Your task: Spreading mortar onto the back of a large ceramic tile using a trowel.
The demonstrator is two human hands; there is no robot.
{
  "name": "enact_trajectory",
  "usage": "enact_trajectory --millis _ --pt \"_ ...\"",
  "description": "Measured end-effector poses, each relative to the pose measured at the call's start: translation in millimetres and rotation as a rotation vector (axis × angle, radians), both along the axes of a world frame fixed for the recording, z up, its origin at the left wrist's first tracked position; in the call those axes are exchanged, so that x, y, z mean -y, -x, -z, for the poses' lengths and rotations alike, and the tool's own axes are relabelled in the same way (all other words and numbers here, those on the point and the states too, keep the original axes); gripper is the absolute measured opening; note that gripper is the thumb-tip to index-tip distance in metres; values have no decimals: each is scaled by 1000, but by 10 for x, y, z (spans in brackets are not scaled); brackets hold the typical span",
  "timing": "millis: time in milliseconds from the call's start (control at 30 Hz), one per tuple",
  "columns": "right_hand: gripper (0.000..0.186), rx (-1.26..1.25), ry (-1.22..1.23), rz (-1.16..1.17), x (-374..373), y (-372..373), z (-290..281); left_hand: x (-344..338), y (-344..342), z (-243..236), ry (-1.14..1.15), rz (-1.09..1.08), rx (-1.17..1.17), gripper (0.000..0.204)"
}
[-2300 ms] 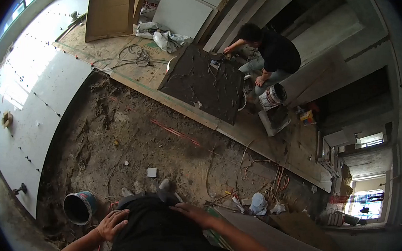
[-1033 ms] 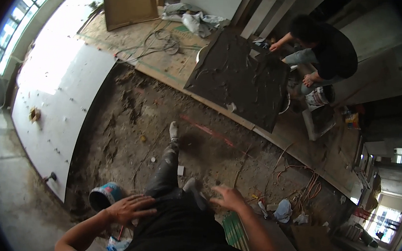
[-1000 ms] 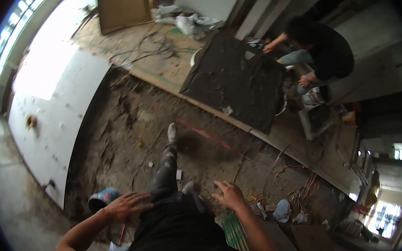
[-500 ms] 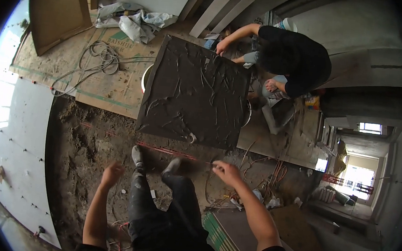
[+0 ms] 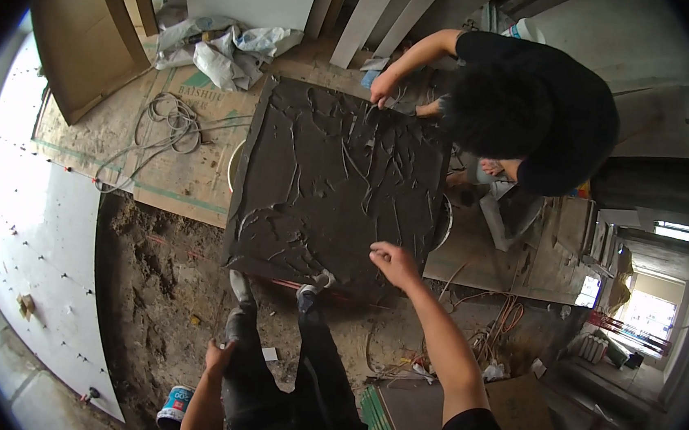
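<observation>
A large square slab [image 5: 322, 188] lies in front of me, its upper face coated with dark, ridged adhesive. Above its near right part hovers my right hand [image 5: 395, 265], fingers loosely bent and apart, with nothing seen in them. My left hand [image 5: 219, 357] is down beside my left knee, thumb apart from the fingers, and it appears to hold nothing. Across the slab a co-worker crouches, and that person's hand [image 5: 382, 89] is at the far edge, gripping a tool that I cannot make out clearly. Rounded pale rims of buckets [image 5: 444, 224] show from under the slab's sides.
Dirt and rubble [image 5: 166, 281] cover the floor around my feet. A large white tile panel [image 5: 46, 254] lies at the left. Coiled cable [image 5: 174, 118] rests on cardboard [image 5: 179, 188]. A paint bucket [image 5: 175, 407] stands near my left arm; stacked boards [image 5: 413, 413] lie at the right.
My view has shifted toward the slab. My right hand has moved forward over its near part, and my left hand has dropped beside my knee. The co-worker's hand stays at the far edge.
</observation>
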State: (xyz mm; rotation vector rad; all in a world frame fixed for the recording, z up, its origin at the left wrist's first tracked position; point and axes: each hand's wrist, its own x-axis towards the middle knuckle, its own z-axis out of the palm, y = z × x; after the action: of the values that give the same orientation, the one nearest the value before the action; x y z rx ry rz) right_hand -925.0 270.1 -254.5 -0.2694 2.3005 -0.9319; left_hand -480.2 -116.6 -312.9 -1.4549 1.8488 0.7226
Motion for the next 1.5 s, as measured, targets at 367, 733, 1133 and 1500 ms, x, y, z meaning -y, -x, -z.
enact_trajectory --millis 367,733,1133,1500 --pt "32 -452 -125 118 -159 1935 606 -900 1052 427 230 225 494 82" --pt "42 -710 -301 82 356 3120 507 -759 1652 328 350 288 474 77" --pt "31 -1097 -909 -560 -52 3349 -268 -718 1714 376 372 291 466 73" --pt "8 -1100 -725 -779 15 2890 -1214 -762 1707 493 357 323 472 75"
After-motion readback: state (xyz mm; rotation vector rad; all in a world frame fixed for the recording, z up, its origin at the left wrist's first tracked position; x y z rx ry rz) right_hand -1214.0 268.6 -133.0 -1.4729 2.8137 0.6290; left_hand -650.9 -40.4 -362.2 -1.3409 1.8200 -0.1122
